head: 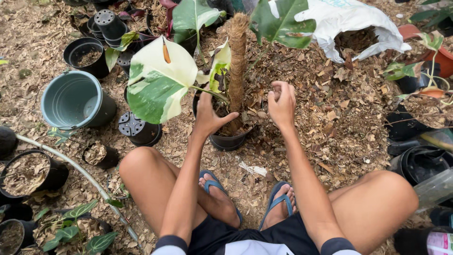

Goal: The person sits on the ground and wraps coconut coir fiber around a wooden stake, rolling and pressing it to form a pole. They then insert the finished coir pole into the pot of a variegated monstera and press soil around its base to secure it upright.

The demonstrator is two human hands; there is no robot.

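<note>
Down on ground covered in wood chips and dry leaves, a person squats in blue sandals with a black pot (226,140) standing just beyond the feet. From this pot rises a fibre-wrapped pole (238,61) and a plant with a large leaf (158,80) that is half white, half green. The left hand (210,113) rests on the near left rim of the pot, fingers spread and thumb stretched toward the base of the pole, gripping nothing. The right hand (281,101) hovers just right of the pole, above the pot's right edge, fingers curled into a loose fist; whether it holds any chips cannot be told. At the left a grey-green bucket (75,100) lies on its side, with empty black pots around it. Far right, an open white sack (351,23) shows dark mix inside. A pale hose (71,165) runs across the near left ground.
</note>
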